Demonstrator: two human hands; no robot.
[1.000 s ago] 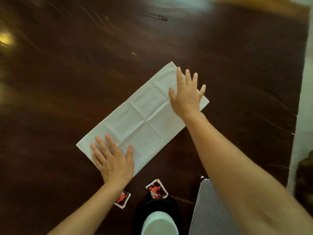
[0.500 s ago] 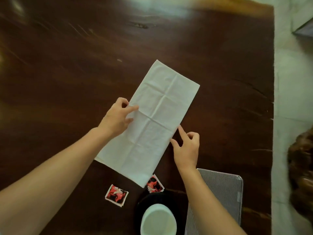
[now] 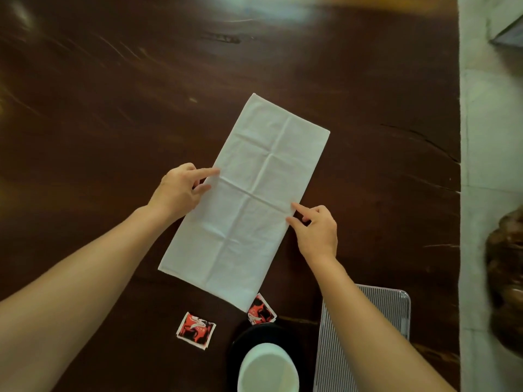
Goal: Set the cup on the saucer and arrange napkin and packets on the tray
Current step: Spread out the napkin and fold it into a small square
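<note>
Your left hand (image 3: 177, 190) pinches the left long edge of the white napkin (image 3: 246, 199), which lies flat on the dark wooden table (image 3: 113, 108). Your right hand (image 3: 318, 230) pinches its right edge. Nearer you lie a red packet (image 3: 195, 330), a second packet (image 3: 261, 311) touching the napkin's corner, the white cup (image 3: 267, 369) on the black saucer (image 3: 240, 340), then the ribbed tray (image 3: 396, 309).

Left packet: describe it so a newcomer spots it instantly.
Start at the white napkin on the dark wooden table. Below its near edge lie two red-and-black packets; the left packet lies alone, fully exposed, while the right packet is tucked under the napkin's corner.
</note>
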